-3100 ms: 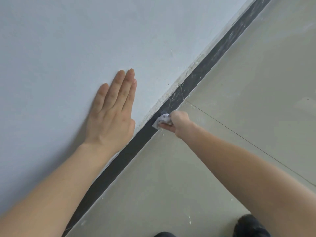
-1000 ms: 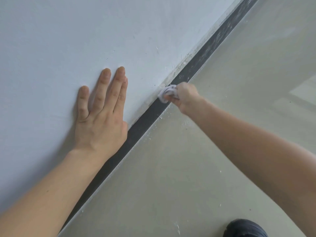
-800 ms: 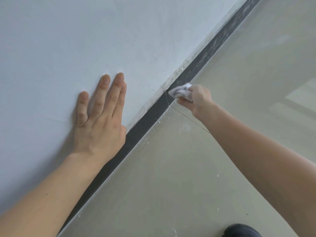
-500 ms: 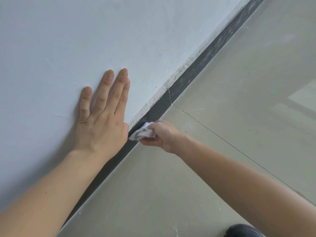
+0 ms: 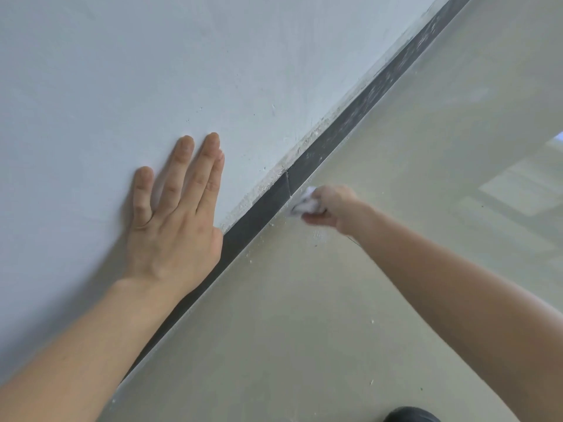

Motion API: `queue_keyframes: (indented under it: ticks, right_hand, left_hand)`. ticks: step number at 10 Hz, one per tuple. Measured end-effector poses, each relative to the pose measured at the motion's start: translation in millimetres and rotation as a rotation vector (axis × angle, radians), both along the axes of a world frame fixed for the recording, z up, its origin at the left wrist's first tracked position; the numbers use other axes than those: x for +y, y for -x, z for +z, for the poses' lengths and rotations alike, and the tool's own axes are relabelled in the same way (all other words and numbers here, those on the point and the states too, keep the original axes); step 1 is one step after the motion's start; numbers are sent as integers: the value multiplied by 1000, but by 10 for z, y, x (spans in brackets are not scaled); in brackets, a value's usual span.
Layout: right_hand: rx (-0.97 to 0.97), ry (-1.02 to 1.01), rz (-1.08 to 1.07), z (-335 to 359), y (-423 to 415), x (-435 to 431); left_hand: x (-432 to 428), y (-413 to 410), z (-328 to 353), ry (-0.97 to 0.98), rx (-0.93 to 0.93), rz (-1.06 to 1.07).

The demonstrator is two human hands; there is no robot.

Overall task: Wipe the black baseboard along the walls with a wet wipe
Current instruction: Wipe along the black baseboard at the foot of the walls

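Nearest the camera, at the bottom edge: the rounded toe of a dark shoe [image 5: 411, 415], standing on the pale greenish floor [image 5: 304, 330]. Small white flecks lie scattered over the floor, thickest just beside the foot of the wall.

Both bare forearms reach in from the lower corners. The left arm runs up to the left hand [image 5: 175, 220], which lies palm-flat against the grey-white wall [image 5: 152, 71]. Its fingers [image 5: 210, 178] are straight and released, held close together, holding nothing; the heel of the palm sits at the wall's lower edge, overlapping the top of the baseboard in this view.

The black baseboard [image 5: 259, 217] runs as a diagonal band from lower left to upper right, between wall and floor. A thin vertical joint crosses it near mid-frame. Along its upper edge the wall finish is rough and crumbly. The stretch near the left hand looks evenly dark; the far stretch toward the upper right shows pale dusty smears.

The right hand [image 5: 332, 208] is farther out, motion-blurred, low at the line where baseboard meets floor, just right of the joint. Its fingers are curled around a crumpled white wet wipe [image 5: 306, 202]. The wipe protrudes on the baseboard side of the hand and sits at the bottom edge of the baseboard; with the blur, contact with the board cannot be confirmed.

Far right: a brighter rectangular patch of light on the floor [image 5: 518, 190].
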State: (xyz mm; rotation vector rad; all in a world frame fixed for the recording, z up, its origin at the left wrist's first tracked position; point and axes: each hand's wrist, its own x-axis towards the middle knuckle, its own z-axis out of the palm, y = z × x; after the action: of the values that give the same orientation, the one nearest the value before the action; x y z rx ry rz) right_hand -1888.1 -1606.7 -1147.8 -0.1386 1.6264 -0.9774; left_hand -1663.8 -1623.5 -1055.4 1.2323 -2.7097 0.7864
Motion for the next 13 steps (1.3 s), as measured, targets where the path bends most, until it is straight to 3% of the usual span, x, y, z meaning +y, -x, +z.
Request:
queue_keyframes:
  ticks: [1,2,3,4,5,6,8,10,11,13]
  right_hand:
    - [-277,-31,246,102,-591,180]
    - [-286,44,233,192,-767,57]
    - [-82,60,54,362,-493,-220]
    - [-8,38,-258,582,-205,-357]
    - [485,-181,282,664,-79,-332]
    - [296,-157,33,547,-10,-250]
    - [109,-150,184,294,-2,-99]
    - [-162,-80,138,159,-76,-181]
    - [-231,-36,8,124,-57,-309]
    - [-76,46,-69,124,508,-571]
  left_hand:
    - [14,30,-19,-10,46,-3]
    - [62,96,-78,-1,96,-8]
    - [45,182,-112,-41,118,-67]
    - [-45,214,-125,-53,103,-109]
    - [-132,256,-76,-54,59,-172]
    - [-244,410,-12,-56,62,-275]
    - [-382,910,-53,16,44,-340]
    - [-496,1102,-25,84,-106,-234]
    - [-467,1127,-61,107,-125,-210]
    - [-436,1166,-84,94,-112,-128]
